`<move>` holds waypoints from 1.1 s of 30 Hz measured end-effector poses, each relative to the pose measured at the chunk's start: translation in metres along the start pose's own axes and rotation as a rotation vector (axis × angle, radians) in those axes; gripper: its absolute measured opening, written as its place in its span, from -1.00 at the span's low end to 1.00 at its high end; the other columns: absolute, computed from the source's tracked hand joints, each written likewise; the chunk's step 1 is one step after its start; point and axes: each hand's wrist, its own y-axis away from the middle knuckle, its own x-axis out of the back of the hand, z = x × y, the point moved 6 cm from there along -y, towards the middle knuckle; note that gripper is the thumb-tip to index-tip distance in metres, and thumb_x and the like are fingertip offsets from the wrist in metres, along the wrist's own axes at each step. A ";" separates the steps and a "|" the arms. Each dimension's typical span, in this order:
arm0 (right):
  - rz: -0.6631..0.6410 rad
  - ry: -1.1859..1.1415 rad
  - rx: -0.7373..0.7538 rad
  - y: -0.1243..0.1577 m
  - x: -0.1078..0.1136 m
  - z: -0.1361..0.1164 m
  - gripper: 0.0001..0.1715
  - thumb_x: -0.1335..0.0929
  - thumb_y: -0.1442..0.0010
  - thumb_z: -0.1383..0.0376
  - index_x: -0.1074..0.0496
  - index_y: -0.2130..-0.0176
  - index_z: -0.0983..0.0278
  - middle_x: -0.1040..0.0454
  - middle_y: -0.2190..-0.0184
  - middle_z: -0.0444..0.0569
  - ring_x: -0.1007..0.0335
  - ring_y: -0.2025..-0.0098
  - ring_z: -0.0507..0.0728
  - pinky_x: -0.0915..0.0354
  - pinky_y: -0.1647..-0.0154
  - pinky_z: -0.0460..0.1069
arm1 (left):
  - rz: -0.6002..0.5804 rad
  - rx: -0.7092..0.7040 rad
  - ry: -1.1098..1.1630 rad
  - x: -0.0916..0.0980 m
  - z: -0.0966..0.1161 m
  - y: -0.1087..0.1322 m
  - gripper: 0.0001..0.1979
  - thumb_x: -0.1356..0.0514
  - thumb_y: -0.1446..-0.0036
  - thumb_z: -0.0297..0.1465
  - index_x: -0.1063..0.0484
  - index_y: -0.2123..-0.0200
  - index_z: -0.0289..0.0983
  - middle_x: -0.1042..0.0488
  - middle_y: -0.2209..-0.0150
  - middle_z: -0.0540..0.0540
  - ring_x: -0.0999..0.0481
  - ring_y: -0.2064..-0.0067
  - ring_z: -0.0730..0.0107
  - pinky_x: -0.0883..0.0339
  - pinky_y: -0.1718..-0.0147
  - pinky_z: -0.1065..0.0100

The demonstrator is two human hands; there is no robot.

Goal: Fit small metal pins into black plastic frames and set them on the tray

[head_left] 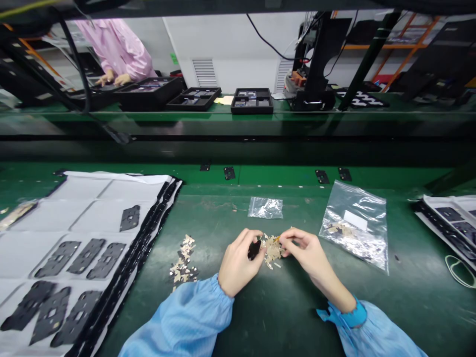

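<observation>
Both hands are working at a cluster of small tan strips above the green desk.

Left hand is pinching a small black piece; right hand is pinching the cluster's edge. A loose pile is lying left, a plastic bag right.

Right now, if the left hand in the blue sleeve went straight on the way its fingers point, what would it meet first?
Probably the loose heap of small beige flat pieces just past the small black piece held by the left hand; depth is unclear, so it may already touch.
</observation>
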 end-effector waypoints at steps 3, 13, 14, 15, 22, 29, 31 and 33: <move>0.006 0.009 0.003 0.002 -0.002 0.000 -0.71 -0.43 0.02 0.12 -0.44 0.47 0.31 -0.37 0.51 -0.10 -0.31 0.50 0.04 -0.40 0.52 -0.07 | 0.083 -0.051 0.110 0.005 0.011 0.002 -0.86 -0.12 -0.11 -0.48 -0.39 0.23 -0.24 -0.38 0.33 -0.05 -0.41 0.32 0.42 -0.27 0.31 0.43; -0.057 -0.018 0.012 0.009 -0.014 0.001 -0.72 -0.44 0.03 0.12 -0.45 0.47 0.31 -0.37 0.50 -0.09 -0.36 0.45 0.07 -0.47 0.48 -0.03 | 0.094 -0.135 0.258 -0.004 0.018 0.012 -0.81 -0.13 -0.12 -0.48 -0.51 0.23 -0.25 -0.44 0.37 -0.11 -0.44 0.33 0.38 -0.33 0.32 0.39; -0.054 -0.023 0.012 0.009 -0.014 0.001 -0.72 -0.44 0.03 0.12 -0.46 0.48 0.31 -0.37 0.49 -0.09 -0.36 0.45 0.07 -0.47 0.48 -0.03 | 0.090 -0.135 0.263 -0.005 0.017 0.012 -0.80 -0.12 -0.12 -0.48 -0.51 0.22 -0.25 -0.44 0.37 -0.11 -0.44 0.33 0.38 -0.33 0.32 0.39; -0.052 -0.027 0.011 0.009 -0.014 0.001 -0.71 -0.45 0.04 0.12 -0.46 0.48 0.31 -0.37 0.49 -0.09 -0.37 0.46 0.07 -0.47 0.48 -0.03 | 0.085 -0.133 0.268 -0.006 0.017 0.012 -0.79 -0.12 -0.12 -0.48 -0.51 0.20 -0.24 -0.44 0.36 -0.11 -0.44 0.33 0.38 -0.33 0.32 0.38; -0.103 -0.090 -0.029 0.008 -0.014 0.002 -0.72 -0.45 0.02 0.14 -0.55 0.34 0.29 -0.43 0.34 -0.02 -0.42 0.39 0.09 -0.49 0.42 -0.01 | 0.070 -0.056 0.329 -0.005 0.010 0.006 -0.75 -0.11 -0.14 -0.46 -0.52 0.14 -0.22 -0.44 0.35 -0.10 -0.44 0.32 0.39 -0.31 0.32 0.40; -0.050 -0.151 -0.061 0.006 -0.006 0.001 -0.75 -0.44 -0.01 0.17 -0.53 0.37 0.31 -0.39 0.44 -0.07 -0.33 0.42 0.04 -0.41 0.55 -0.11 | -0.016 0.197 0.613 -0.006 -0.006 -0.001 -0.82 -0.17 -0.11 -0.39 -0.57 0.28 -0.27 -0.42 0.39 -0.07 -0.36 0.46 0.49 -0.21 0.48 0.45; -0.072 -0.191 -0.091 0.006 -0.007 0.004 -0.75 -0.44 -0.01 0.18 -0.52 0.34 0.33 -0.42 0.43 -0.05 -0.32 0.43 0.03 -0.39 0.56 -0.13 | -0.055 0.277 0.699 -0.009 -0.008 0.000 -0.81 -0.18 -0.10 -0.38 -0.57 0.28 -0.28 -0.37 0.42 -0.03 -0.25 0.56 0.59 -0.13 0.55 0.46; -0.095 -0.224 -0.118 0.006 -0.009 0.007 -0.73 -0.45 0.00 0.19 -0.51 0.33 0.34 -0.43 0.42 -0.04 -0.32 0.44 0.02 -0.37 0.57 -0.14 | -0.088 0.344 0.784 -0.013 -0.009 0.001 -0.81 -0.18 -0.09 -0.37 -0.56 0.28 -0.29 -0.32 0.48 0.01 -0.17 0.60 0.64 -0.07 0.57 0.46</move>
